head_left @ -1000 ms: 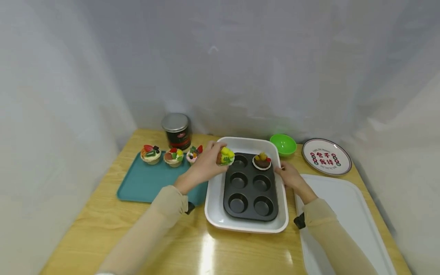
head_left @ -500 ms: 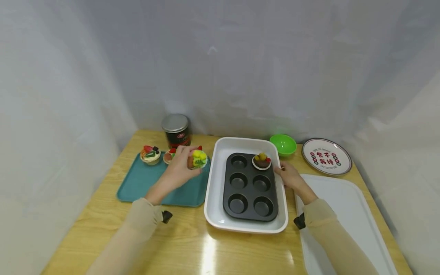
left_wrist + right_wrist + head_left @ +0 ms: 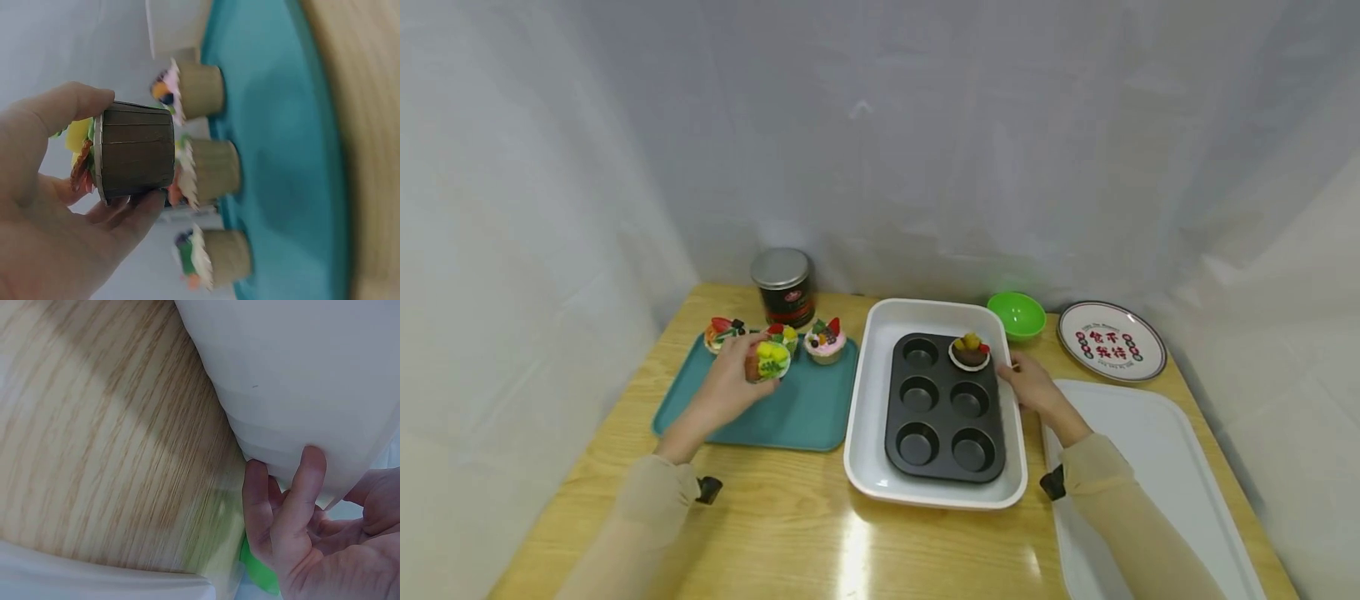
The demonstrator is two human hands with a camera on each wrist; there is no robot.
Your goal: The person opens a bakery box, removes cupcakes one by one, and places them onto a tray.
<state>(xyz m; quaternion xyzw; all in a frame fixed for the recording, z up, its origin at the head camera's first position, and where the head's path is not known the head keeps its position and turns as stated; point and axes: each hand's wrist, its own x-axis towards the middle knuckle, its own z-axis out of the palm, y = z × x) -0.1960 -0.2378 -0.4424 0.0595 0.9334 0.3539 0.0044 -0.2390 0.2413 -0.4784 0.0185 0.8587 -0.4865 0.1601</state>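
Note:
Over the teal tray [image 3: 812, 414], my left hand [image 3: 724, 385] holds a cupcake [image 3: 769, 361] with yellow and green topping. In the left wrist view its brown ribbed cup [image 3: 137, 153] sits between thumb and fingers, above the tray surface. A pink cupcake [image 3: 825, 342] and two fruit-topped ones stand along the tray's back edge, partly behind this hand. My right hand [image 3: 1036, 385] grips the right rim of a deep white pan [image 3: 867, 433], fingers against its outer wall [image 3: 294, 394]. Inside lies a dark muffin tin [image 3: 945, 408], with a chocolate cupcake [image 3: 969, 355] in its back right cup.
A black tin [image 3: 787, 302] with a silver lid stands behind the teal tray. Behind the right hand are a green bowl [image 3: 1018, 317] and a printed plate [image 3: 1112, 343]. A flat white tray [image 3: 1150, 467] lies under the right forearm, and a pale curtain [image 3: 880, 150] closes the back.
My left hand has carried the yellow-topped cupcake leftward from above the muffin tin to over the teal tray. The right hand stays at the pan's rim.

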